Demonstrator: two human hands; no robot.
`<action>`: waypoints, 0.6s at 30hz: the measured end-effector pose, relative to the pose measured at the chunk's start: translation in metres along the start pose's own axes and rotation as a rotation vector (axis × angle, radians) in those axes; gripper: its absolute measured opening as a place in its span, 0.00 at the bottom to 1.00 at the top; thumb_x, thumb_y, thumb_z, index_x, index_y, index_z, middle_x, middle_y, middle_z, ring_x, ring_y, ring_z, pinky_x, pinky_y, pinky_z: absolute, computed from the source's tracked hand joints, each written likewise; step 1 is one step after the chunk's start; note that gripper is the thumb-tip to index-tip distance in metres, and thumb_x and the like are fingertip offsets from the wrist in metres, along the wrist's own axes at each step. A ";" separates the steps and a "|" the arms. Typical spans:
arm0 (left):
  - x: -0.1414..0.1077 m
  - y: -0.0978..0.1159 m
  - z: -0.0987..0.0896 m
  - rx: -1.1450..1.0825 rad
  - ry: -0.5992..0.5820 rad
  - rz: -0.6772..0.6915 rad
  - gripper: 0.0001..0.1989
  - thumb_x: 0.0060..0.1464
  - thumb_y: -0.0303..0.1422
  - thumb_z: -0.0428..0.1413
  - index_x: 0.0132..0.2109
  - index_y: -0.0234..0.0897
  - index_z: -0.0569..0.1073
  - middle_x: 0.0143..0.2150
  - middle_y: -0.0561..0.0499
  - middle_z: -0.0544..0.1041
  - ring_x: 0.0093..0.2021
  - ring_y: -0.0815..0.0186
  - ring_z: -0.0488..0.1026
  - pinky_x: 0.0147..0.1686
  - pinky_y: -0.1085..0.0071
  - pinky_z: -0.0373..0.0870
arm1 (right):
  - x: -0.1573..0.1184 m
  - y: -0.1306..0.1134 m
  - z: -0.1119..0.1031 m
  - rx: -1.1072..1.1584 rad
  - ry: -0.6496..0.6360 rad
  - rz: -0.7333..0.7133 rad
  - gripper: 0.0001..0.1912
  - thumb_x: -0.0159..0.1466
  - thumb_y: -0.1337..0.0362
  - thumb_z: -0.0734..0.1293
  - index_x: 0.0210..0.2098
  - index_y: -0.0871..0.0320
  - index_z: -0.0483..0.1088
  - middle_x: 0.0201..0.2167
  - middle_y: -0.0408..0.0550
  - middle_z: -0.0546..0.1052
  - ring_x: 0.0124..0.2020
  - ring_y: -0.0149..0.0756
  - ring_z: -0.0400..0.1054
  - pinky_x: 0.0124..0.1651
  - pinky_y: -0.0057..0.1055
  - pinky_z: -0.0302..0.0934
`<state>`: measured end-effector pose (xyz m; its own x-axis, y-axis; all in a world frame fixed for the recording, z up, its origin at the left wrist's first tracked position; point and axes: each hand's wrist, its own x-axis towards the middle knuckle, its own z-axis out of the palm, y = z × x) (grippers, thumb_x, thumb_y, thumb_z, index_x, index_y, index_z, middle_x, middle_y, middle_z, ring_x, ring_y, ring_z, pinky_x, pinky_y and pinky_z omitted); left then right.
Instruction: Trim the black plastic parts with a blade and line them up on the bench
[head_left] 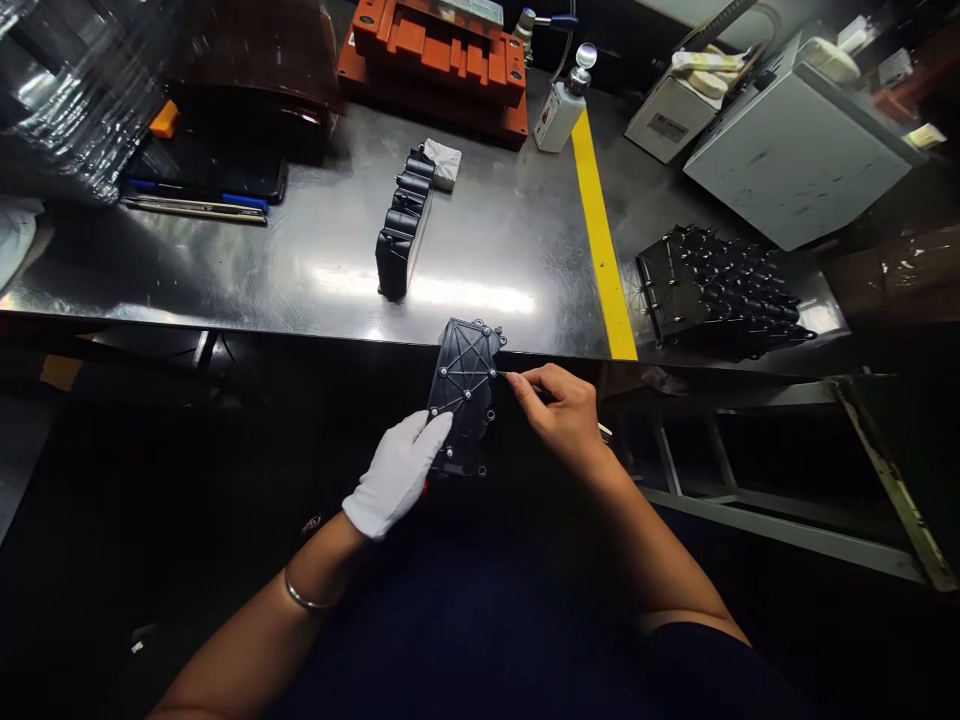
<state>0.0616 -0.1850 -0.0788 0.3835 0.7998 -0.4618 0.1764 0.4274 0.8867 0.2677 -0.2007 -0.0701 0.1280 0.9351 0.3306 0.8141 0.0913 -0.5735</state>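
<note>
My left hand, in a white glove, grips the lower left edge of a black ribbed plastic housing. The part is tilted up at the front edge of the bench, its ribbed face with several small bright round spots towards me. My bare right hand pinches a thin pointed tool, whose tip meets the housing's right edge. Most of the tool is hidden in my fingers; a pale end shows behind the hand. On the bench beyond stands another black plastic part with rounded humps, beside a small white block.
An orange-red fixture and a white pump bottle stand at the back. Yellow tape crosses the metal bench. Stacked black parts and a grey box are right; pens and clear plastic packaging left.
</note>
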 end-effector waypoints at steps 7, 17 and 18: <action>0.000 -0.003 0.003 0.018 -0.004 -0.003 0.17 0.56 0.46 0.51 0.31 0.36 0.71 0.30 0.53 0.73 0.33 0.66 0.68 0.35 0.70 0.66 | -0.008 -0.006 0.004 -0.013 0.028 0.031 0.12 0.64 0.63 0.66 0.25 0.59 0.72 0.22 0.44 0.74 0.24 0.29 0.67 0.29 0.27 0.58; -0.006 0.011 -0.026 0.206 -0.192 -0.017 0.17 0.54 0.46 0.52 0.30 0.36 0.72 0.29 0.52 0.73 0.31 0.64 0.68 0.32 0.69 0.67 | 0.004 -0.003 -0.014 0.219 0.060 0.279 0.13 0.60 0.54 0.68 0.30 0.58 0.73 0.27 0.45 0.74 0.27 0.30 0.66 0.31 0.28 0.60; -0.008 0.013 -0.036 0.239 -0.287 -0.031 0.16 0.53 0.46 0.53 0.30 0.36 0.73 0.29 0.53 0.73 0.31 0.64 0.68 0.32 0.69 0.67 | 0.005 0.000 -0.016 0.283 0.012 0.352 0.15 0.58 0.52 0.69 0.32 0.59 0.73 0.27 0.45 0.74 0.27 0.30 0.65 0.31 0.28 0.59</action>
<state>0.0281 -0.1708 -0.0646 0.6071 0.6226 -0.4938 0.3860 0.3122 0.8681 0.2777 -0.2011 -0.0563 0.3775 0.9220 0.0864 0.5331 -0.1401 -0.8344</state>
